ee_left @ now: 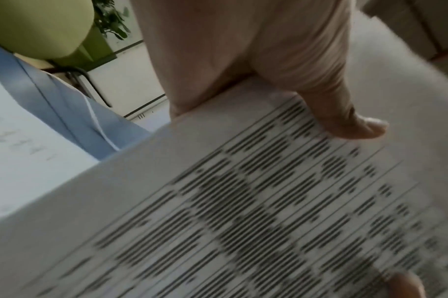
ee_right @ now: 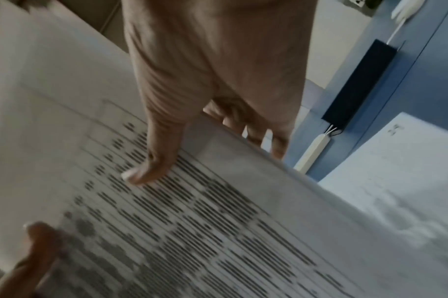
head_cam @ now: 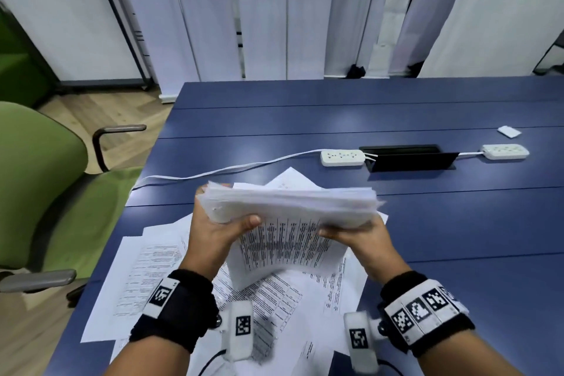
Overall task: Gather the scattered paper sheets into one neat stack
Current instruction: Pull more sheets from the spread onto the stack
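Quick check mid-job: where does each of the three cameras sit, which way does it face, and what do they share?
Head: worn high, looking forward and down at the blue table; both hands, left and right, grip the paper stack.
Left wrist: looks along the left hand; thumb on the printed top sheet.
Right wrist: looks along the right hand past the stack to a power strip.
Shared: all show the printed sheet.

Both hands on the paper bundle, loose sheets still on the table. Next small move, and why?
Probably lower the thick white paper bundle and tap its bottom edge on the blue table. The left hand and right hand grip its ends in the air, its edges look ragged, and loose printed sheets lie underneath.
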Motion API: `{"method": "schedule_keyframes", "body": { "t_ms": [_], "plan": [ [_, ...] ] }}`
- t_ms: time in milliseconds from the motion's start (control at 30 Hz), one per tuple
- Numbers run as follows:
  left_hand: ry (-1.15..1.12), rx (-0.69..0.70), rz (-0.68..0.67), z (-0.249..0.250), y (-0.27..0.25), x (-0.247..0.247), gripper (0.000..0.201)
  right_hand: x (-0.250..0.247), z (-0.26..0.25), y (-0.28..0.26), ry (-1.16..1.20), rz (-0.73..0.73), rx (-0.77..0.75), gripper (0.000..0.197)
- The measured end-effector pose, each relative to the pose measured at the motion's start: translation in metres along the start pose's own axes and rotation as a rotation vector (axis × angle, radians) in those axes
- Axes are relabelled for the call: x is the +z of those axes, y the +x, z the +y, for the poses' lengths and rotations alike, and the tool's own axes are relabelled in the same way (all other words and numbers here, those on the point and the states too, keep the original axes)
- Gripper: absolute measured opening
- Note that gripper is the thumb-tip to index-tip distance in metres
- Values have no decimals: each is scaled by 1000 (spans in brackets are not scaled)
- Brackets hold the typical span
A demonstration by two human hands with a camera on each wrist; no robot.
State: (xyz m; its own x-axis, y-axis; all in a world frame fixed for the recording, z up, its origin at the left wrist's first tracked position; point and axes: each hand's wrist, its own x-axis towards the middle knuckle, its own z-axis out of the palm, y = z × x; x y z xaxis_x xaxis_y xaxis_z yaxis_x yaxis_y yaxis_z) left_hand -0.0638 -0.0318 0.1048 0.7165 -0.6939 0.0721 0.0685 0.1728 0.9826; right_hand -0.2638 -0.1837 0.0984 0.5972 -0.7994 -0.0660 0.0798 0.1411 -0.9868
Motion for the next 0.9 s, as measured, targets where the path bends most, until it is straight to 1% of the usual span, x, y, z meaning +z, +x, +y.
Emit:
{"method": "schedule_keyframes", "body": {
  "t_ms": [33,100,167,200,267,333,367,400,433,500,533,567,600,633,667,700,733,767,800,833,867,900],
  "plan": [
    [56,-33,-29,-4,-2,-1,82,-2,6,-1,-31,-26,39,49],
    [156,-151,-116,-21,-9,-3,68,0,23,-3,-118,-68,116,42],
    [231,-274,-134,-41,-16,-5,47,2,38,0,-150,-3,131,35],
    [254,-305,-129,-48,-19,-7,40,4,41,3,-140,33,121,33],
    [296,-303,-105,-55,-23,-8,33,10,35,14,-75,62,141,30],
    [309,-310,-83,-49,-21,-10,17,18,21,23,-34,19,135,34],
    [302,-320,-44,-46,-19,-14,18,23,14,28,-38,-11,113,34],
    [278,-328,15,-46,-18,-21,24,29,9,33,-38,-38,89,30],
    [258,-335,84,-45,-17,-31,25,35,6,38,-35,-53,73,23],
    [232,-366,233,-48,-21,-56,22,43,14,48,-41,-47,117,11],
    [244,-392,303,-51,-26,-69,21,42,27,52,-75,-36,171,11],
    [279,-421,366,-54,-33,-84,19,39,45,55,-179,-29,232,14],
    [323,-441,432,-56,-42,-97,18,35,64,55,-364,-38,293,22],
    [369,-464,488,-58,-52,-110,19,34,85,50,-599,-83,348,39],
    [399,-488,534,-61,-61,-120,20,32,105,42,-833,-139,382,59],
    [420,-517,560,-64,-69,-131,21,35,120,31,-1058,-190,385,77],
    [439,-551,575,-68,-77,-142,19,42,132,20,-1256,-233,350,91],
    [459,-599,572,-72,-82,-150,19,48,138,9,-1401,-261,290,100],
    [509,-639,556,-77,-87,-159,26,56,146,3,-1478,-271,252,104],
    [588,-696,510,-82,-91,-165,34,60,149,1,-1504,-260,244,107],
    [645,-752,480,-84,-94,-169,41,62,153,2,-1469,-250,286,106],
    [676,-793,470,-85,-97,-175,46,64,155,5,-1384,-234,341,102]
  ]
}}
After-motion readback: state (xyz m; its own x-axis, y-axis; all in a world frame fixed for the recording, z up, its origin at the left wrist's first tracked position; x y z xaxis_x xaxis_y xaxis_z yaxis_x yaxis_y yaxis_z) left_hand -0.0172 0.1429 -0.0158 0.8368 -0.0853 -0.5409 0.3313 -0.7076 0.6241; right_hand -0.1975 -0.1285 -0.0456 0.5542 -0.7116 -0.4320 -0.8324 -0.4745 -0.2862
